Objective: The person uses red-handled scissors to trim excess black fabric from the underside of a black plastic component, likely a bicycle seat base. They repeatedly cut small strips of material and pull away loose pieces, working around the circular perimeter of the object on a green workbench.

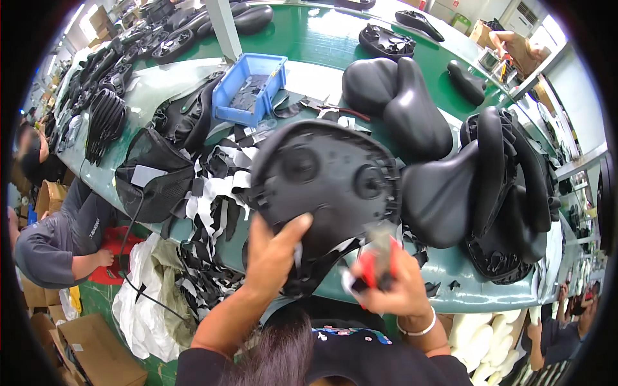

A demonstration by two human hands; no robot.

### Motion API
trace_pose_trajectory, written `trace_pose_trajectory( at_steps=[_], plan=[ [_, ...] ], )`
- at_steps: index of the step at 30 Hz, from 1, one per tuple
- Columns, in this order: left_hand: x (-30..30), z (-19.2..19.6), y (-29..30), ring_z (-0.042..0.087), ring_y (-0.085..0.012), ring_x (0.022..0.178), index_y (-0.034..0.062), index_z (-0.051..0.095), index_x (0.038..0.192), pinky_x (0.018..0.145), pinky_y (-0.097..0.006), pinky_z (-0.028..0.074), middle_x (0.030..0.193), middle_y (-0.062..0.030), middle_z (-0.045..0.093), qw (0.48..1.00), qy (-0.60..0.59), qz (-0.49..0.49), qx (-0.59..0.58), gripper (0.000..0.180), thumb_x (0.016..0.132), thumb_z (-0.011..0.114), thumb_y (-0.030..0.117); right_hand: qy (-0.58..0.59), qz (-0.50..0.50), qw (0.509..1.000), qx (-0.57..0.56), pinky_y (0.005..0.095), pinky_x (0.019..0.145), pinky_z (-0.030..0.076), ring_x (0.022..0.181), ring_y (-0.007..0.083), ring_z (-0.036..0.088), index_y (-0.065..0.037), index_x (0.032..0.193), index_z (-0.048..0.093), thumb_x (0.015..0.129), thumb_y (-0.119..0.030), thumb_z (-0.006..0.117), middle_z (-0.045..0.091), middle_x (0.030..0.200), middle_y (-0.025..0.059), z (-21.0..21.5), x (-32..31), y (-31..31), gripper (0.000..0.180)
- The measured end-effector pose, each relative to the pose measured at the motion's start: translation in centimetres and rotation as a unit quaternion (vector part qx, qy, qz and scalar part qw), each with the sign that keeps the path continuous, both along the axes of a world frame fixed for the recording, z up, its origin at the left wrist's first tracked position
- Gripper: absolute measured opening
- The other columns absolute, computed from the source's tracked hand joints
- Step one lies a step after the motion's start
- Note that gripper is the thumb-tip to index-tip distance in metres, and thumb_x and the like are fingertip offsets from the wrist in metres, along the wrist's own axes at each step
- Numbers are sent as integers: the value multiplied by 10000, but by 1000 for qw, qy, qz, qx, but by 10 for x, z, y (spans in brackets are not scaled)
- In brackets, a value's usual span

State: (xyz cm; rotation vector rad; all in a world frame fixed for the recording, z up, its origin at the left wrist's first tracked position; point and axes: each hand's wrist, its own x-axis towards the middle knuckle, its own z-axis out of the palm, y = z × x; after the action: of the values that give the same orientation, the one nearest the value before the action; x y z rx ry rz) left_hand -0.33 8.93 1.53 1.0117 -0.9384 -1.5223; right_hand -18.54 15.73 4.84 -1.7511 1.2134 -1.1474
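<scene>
Saddle underside up, gripped at the table's near edge.

The saddle [325,183] lies tilted, its wide end toward the table's [302,45] far side, its narrow end toward the person. The left hand [273,254] clasps its near rim, fingers curled, forearm rising from below. The right hand [386,280] is closed round a red tool [373,264], blurred, just beside the rim. Finished saddles [444,193] crowd the right; black-and-white scraps [215,193] the left.

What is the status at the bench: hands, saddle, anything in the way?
Left hand grips upturned saddle base at its near edge. Right hand shut on red tool, blurred. Finished saddles and fabric scraps crowd both sides.
</scene>
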Motion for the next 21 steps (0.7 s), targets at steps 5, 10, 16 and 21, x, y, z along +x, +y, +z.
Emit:
trace_pose_trajectory(
  at_steps=[5, 10, 16, 21],
  plan=[
    [-43, -43, 16, 637, -223, 927, 17, 503, 1183, 823, -386, 533, 1070, -131, 618, 952, 141, -140, 232, 369, 984, 461, 324, -254, -129, 947, 146, 236, 572, 465, 604, 77, 554, -7, 1019, 525, 761, -33, 683, 513, 808, 5, 0, -29, -88, 303],
    [-30, -7, 10, 645, -278, 709, -10, 598, 819, 638, -367, 528, 807, -147, 626, 847, -242, -334, -335, 218, 809, 680, 192, -25, -142, 986, 82, 239, 614, 451, 679, 68, 550, -1, 1027, 542, 770, -6, 687, 541, 791, 1, 0, -53, -115, 295],
    [-76, -41, -84, 589, -351, 832, 2, 609, 881, 727, -438, 453, 891, -167, 585, 832, -410, -172, -331, 325, 869, 601, 327, 119, -196, 973, -2, 340, 763, 506, 836, 314, 653, -37, 1197, 474, 826, -81, 680, 648, 972, 166, 2, -40, -74, 427],
    [-72, -22, -87, 601, -365, 771, -1, 637, 858, 693, -425, 458, 835, -178, 623, 887, -343, -204, -233, 299, 889, 555, 285, 292, -216, 932, 3, 438, 667, 531, 786, 418, 653, -153, 1411, 384, 873, -98, 621, 654, 963, 232, -14, -52, -23, 591]
  ],
)
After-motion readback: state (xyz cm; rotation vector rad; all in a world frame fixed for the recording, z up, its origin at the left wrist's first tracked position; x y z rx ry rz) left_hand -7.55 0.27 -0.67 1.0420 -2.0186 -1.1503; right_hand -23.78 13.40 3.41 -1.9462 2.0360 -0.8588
